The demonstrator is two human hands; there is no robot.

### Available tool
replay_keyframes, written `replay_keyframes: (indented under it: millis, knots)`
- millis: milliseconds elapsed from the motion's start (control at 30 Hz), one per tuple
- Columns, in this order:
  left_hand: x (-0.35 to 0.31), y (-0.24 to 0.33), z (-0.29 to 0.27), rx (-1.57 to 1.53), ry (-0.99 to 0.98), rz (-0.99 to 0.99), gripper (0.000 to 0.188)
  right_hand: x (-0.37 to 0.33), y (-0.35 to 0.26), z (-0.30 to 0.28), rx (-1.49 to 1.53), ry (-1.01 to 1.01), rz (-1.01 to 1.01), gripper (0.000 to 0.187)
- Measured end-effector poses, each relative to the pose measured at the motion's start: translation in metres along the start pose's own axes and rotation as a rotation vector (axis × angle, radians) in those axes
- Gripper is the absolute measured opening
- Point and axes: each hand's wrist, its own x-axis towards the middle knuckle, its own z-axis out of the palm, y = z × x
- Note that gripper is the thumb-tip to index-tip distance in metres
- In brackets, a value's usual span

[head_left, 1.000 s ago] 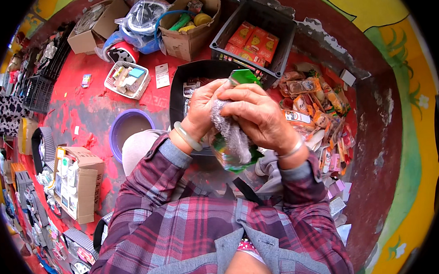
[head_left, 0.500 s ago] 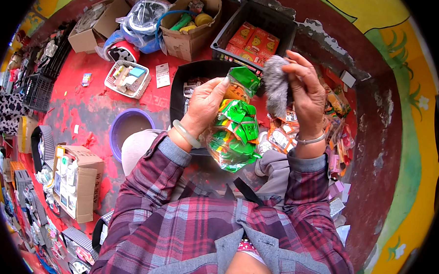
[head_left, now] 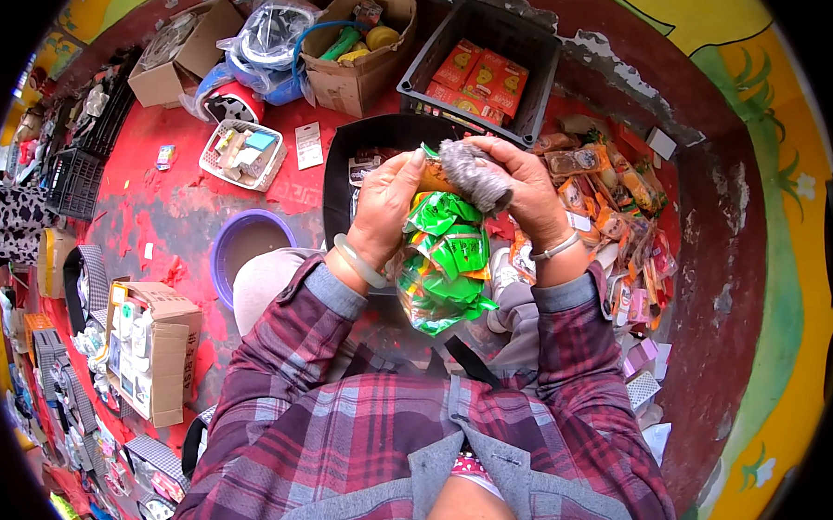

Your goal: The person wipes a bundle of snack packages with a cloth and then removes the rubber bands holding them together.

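In front of me my left hand (head_left: 382, 204) is closed on the upper end of a bunch of green plastic packets (head_left: 449, 259). The bunch hangs down below my fingers, above my knees. My right hand (head_left: 535, 199) is closed round a grey fuzzy cloth (head_left: 473, 176). The cloth lies against the top packet, which shows orange and green next to my left thumb, and it covers part of that packet. Under my hands stands a black open bin (head_left: 338, 166) with some packages in it. Right of my right hand lies a heap of orange packets (head_left: 609, 210).
Beyond the bin stand a grey crate (head_left: 543, 78) of red boxes and a cardboard box (head_left: 336, 78) of toys. To the left are a white basket (head_left: 212, 157), a purple basin (head_left: 220, 269) of water and a carton (head_left: 174, 354). A red-brown wall (head_left: 717, 340) curves along the right.
My right hand has moved left and down with the grey cloth, from apart to against the top packet. That packet's green flap is now mostly covered. My left hand has hardly moved.
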Motion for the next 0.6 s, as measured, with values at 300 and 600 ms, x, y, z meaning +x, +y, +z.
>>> replay_keyframes:
  millis: [300,600]
  knots:
    - [0.012,0.012,-0.011,-0.052,0.052,-0.051,0.028,-0.014,-0.030,-0.023,-0.196,0.095,0.144,0.013]
    - [0.009,-0.002,-0.012,0.141,-0.045,-0.119,0.026,-0.022,-0.045,0.010,-0.942,-0.186,-0.138,0.025]
